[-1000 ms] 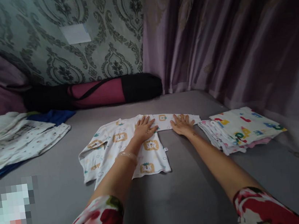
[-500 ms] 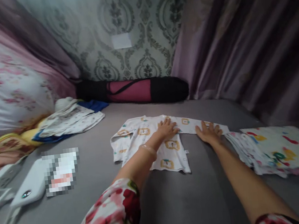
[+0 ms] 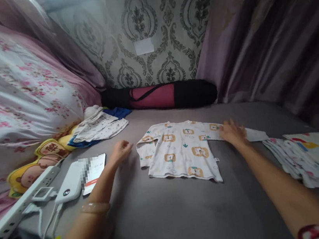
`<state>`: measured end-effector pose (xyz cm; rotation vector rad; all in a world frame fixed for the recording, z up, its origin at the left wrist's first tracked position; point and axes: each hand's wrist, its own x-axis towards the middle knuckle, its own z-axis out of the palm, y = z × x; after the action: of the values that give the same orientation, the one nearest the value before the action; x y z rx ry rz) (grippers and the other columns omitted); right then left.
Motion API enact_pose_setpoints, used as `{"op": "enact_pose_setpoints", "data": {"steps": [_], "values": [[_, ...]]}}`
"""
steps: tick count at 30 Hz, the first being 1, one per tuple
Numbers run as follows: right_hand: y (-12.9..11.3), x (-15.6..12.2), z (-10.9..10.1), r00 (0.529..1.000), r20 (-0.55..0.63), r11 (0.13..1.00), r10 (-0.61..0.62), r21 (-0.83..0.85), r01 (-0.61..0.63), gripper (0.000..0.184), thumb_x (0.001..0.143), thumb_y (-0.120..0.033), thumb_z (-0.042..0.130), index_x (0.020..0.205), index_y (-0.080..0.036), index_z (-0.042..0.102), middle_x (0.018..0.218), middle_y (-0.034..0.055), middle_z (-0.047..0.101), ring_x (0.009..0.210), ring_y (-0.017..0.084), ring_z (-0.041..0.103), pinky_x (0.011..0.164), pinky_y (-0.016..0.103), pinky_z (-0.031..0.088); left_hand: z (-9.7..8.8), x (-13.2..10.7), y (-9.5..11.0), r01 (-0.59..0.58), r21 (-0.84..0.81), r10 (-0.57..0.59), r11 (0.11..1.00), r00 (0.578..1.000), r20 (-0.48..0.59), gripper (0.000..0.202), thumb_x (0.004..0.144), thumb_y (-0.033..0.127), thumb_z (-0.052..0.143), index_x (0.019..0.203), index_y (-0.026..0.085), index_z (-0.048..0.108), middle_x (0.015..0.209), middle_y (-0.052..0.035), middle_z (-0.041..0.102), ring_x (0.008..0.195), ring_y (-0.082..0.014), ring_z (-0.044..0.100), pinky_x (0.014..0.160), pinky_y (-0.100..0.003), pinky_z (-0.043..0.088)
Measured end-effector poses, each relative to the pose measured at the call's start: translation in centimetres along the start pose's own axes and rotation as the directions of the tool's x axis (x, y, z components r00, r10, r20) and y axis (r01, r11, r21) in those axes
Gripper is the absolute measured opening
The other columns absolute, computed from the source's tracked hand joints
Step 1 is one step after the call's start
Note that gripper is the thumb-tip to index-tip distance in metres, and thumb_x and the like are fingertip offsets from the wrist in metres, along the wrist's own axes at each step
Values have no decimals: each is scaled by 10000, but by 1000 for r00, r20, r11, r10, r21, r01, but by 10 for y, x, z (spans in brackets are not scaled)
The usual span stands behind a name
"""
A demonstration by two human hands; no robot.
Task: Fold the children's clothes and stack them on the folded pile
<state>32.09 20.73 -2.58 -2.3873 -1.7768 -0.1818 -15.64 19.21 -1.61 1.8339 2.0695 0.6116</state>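
Note:
A small white shirt [image 3: 183,153] printed with orange lions lies flat on the grey bed surface [image 3: 189,213]. My right hand [image 3: 232,132] rests flat, fingers spread, on the shirt's right sleeve. My left hand [image 3: 121,151] hovers left of the shirt with its fingers loosely curled and nothing in it, close to a phone [image 3: 93,173] with a lit screen.
A stack of folded printed clothes [image 3: 314,158] lies at the right. A loose pile of clothes [image 3: 100,125] sits at the back left beside a floral pillow [image 3: 18,99]. A white power bank [image 3: 68,182], a power strip [image 3: 20,204] and cables lie at the left edge. A dark rolled bag [image 3: 162,95] lies against the wall.
My left hand has left the shirt and moved left toward the phone. The view has swung left. My right hand stays on the sleeve.

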Motion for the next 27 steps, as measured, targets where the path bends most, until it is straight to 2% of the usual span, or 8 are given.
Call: {"op": "enact_pose_setpoints", "data": {"steps": [2,5,8,11,18,22,25,27], "values": [[-41,1,4,979,-76,970,-191,139,200,374,962,-194,329,1238,-77,553,1269,217,561,1221,288,496,1027,445,342,-3,-11,-6,70,-32,-67,997,994,85,351,777,482,562,833,151,665,791,-80,689,753,-216,626,648,-280,466],[-117,-2,14,860,-38,799,-509,352,488,369,935,-136,345,1223,-121,574,1271,147,592,1202,220,513,1044,333,342,3,-23,3,113,-88,-97,990,981,168,389,737,539,599,760,158,672,658,-49,652,656,-193,592,553,-251,400],[-186,-5,27,818,-5,709,-576,496,502,394,943,-134,349,1287,-148,542,1330,103,566,1232,169,496,1050,270,338,14,-24,18,149,-71,-134,986,973,186,390,722,547,619,685,162,669,528,-24,574,599,-178,559,520,-244,345],[-227,-4,37,803,-3,689,-596,511,514,396,936,-107,357,1281,-124,551,1336,112,561,1248,159,481,1053,247,328,24,-19,27,223,0,-219,975,959,181,364,698,529,654,618,174,650,479,-14,538,590,-175,557,526,-242,337],[-244,-4,51,835,-8,728,-550,485,484,340,967,-200,380,1240,-121,567,1337,139,540,1269,200,449,1071,307,309,40,-13,40,252,-150,-235,956,964,121,133,646,261,699,621,167,608,512,19,544,561,-133,534,501,-207,334],[-243,-8,53,854,-20,749,-520,469,468,347,988,-241,343,1247,-151,556,1361,112,521,1285,186,426,1066,303,304,26,-3,45,211,-240,-196,947,977,85,114,782,264,551,737,160,570,589,16,550,550,-118,518,496,-201,359],[-243,-12,53,861,-29,756,-509,464,462,348,988,-254,340,1251,-166,551,1380,91,509,1295,178,412,1073,295,284,3,10,41,58,-151,-78,987,988,-132,82,819,224,478,856,176,532,758,-24,599,696,-159,563,617,-243,431],[-243,-14,52,864,-39,758,-503,459,462,345,986,-265,345,1248,-177,552,1384,79,508,1294,175,410,1072,290,280,-10,18,36,-119,80,137,990,953,-269,115,824,172,442,912,185,515,898,-73,614,854,-209,576,759,-301,446]]}}
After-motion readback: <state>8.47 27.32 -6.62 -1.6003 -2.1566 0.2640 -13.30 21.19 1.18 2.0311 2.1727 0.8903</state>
